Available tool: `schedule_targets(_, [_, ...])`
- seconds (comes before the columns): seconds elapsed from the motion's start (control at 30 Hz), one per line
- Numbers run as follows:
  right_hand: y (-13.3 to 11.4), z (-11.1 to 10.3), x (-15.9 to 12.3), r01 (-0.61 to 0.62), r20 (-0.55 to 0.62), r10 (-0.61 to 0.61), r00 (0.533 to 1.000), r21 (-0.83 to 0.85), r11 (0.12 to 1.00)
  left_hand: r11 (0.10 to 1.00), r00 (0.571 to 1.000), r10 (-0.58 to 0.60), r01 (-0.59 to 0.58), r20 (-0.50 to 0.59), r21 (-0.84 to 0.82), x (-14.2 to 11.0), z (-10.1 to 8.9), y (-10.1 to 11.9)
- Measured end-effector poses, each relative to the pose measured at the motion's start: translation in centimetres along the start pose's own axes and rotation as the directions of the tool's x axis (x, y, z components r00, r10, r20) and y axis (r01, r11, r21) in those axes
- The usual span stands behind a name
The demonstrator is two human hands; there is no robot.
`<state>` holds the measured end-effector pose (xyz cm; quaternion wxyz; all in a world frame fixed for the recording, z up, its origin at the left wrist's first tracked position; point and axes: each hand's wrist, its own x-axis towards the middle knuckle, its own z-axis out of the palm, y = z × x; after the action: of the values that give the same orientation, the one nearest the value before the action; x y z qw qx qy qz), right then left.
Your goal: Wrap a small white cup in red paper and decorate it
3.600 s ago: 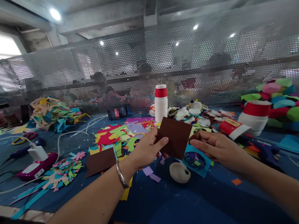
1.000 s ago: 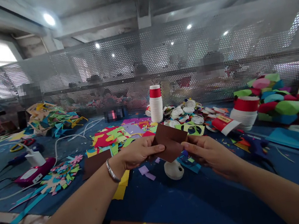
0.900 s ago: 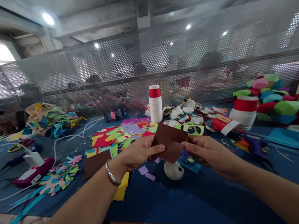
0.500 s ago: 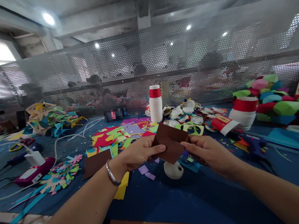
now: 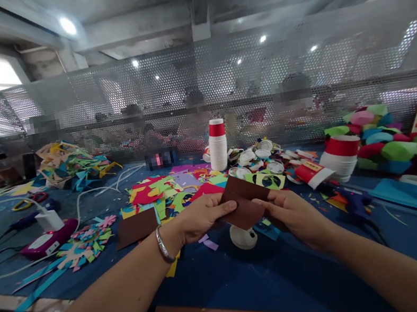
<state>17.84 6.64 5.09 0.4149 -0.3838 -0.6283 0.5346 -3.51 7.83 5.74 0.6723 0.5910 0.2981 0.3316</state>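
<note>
Two overlapping flaps of brown paper (image 5: 247,212) show between my hands, above the blue table; whether they are one folded sheet or two pieces I cannot tell. My left hand (image 5: 206,214) pinches the left side, thumb on top. At the right edge, my right hand (image 5: 289,213) is closed on the same paper with thumb and fingers. Just below the paper sits a small white round object (image 5: 243,238) with a dark hole in its side. Another brown paper sheet (image 5: 136,228) lies flat on the table, left of my left hand.
Behind my hands stands a stack of paper cups (image 5: 218,146), with coloured paper scraps (image 5: 158,192) to its left. More cups (image 5: 340,157) lean at the right near a dark blue glue gun (image 5: 356,205). A purple power strip (image 5: 49,239) with cables lies left.
Both hands and the brown paper have shifted slightly to the right. The lower flap now sits a little differently against the upper one, and both hands keep their hold.
</note>
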Motion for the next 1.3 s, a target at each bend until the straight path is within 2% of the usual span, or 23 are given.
schedule_targets(0.23, [-0.3,0.2,-0.2,-0.025,-0.044,0.025,0.999,-0.003,1.000,0.997,0.999,-0.022,0.024,0.028,-0.068,-0.1,0.1,0.2])
schedule_targets(0.53, [-0.5,0.1,-0.2,-0.007,0.027,0.008,1.000,-0.019,1.000,0.998,0.995,-0.019,0.025,0.098,-0.051,-0.1,0.5,-0.1])
schedule_targets(0.77, [-0.7,0.3,-0.2,-0.005,0.025,0.005,1.000,-0.001,1.000,0.999,0.996,-0.031,0.031,0.083,-0.006,0.2,0.7,-0.6])
schedule_targets(1.03, [-0.8,0.2,0.0,-0.010,-0.008,0.010,1.000,-0.039,0.999,0.993,0.992,-0.110,0.113,0.063,-0.035,-0.1,0.3,0.1])
schedule_targets(1.3, [-0.4,0.0,0.0,0.023,-0.023,-0.026,0.999,-0.119,0.993,0.990,0.987,-0.137,0.132,0.087,0.053,-0.6,-0.5,1.1])
